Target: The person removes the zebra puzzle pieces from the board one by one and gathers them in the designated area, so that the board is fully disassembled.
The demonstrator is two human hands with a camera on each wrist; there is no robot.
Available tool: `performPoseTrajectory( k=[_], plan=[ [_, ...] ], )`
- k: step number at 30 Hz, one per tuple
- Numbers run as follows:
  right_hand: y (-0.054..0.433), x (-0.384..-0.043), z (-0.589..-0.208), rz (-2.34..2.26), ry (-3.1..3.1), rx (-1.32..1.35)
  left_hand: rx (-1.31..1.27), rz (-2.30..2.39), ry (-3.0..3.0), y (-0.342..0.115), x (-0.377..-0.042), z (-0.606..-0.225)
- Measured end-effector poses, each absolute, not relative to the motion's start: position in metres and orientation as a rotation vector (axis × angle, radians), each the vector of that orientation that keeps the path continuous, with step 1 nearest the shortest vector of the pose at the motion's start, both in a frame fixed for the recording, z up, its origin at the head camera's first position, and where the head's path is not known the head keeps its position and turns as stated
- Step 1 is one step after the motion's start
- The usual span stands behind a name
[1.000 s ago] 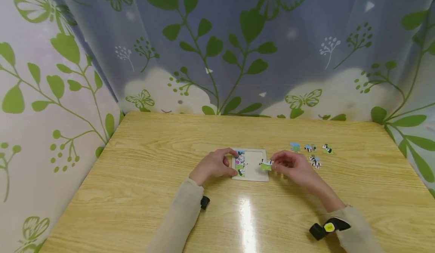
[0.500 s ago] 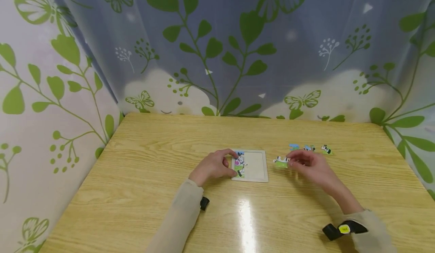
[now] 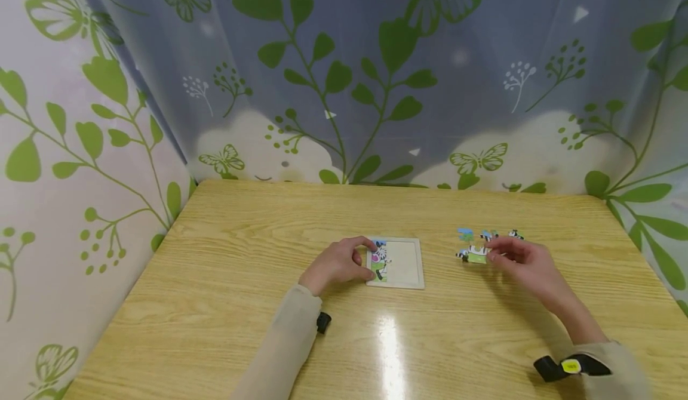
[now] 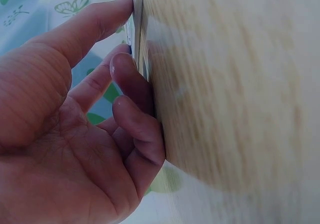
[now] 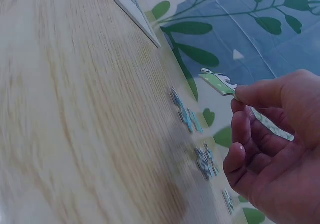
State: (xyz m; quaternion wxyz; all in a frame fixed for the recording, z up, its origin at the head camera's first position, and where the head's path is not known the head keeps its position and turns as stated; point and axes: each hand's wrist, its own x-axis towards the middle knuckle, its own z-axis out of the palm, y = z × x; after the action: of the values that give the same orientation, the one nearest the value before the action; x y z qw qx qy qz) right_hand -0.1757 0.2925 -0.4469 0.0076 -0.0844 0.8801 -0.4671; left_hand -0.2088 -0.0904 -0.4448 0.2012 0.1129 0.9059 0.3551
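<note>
My left hand (image 3: 335,264) holds the left side of a small pale puzzle board (image 3: 404,262), its thumb and forefinger on the rim and pieces there. A zebra-faced strip (image 3: 379,261) fills the board's left part; the rest is bare. To the right, my right hand (image 3: 529,265) pinches a green, white and black puzzle piece (image 5: 217,83) between thumb and fingers, raised off the table. Loose puzzle pieces lie just beyond and under this hand: a blue-and-green one (image 3: 465,234), a striped one (image 3: 488,234) and a black-and-white one (image 3: 516,234), partly covered by the fingers.
The wooden table (image 3: 258,233) reaches back to a leaf-patterned curtain (image 3: 344,89). A bright reflection lies on its near middle. Dark straps with small cameras sit on both wrists.
My right hand has carried the pinched puzzle piece from above the board's right edge rightward, over to the loose pieces. The left hand and the board have stayed in place.
</note>
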Motion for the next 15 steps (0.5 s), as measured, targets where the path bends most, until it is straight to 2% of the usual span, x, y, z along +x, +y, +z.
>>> performPoseTrajectory(
  k=[15],
  plan=[
    [0.341, -0.174, -0.449, -1.341, 2.886, -0.107, 0.312, 1.000, 2.529, -0.090, -0.208, -0.445]
  ],
)
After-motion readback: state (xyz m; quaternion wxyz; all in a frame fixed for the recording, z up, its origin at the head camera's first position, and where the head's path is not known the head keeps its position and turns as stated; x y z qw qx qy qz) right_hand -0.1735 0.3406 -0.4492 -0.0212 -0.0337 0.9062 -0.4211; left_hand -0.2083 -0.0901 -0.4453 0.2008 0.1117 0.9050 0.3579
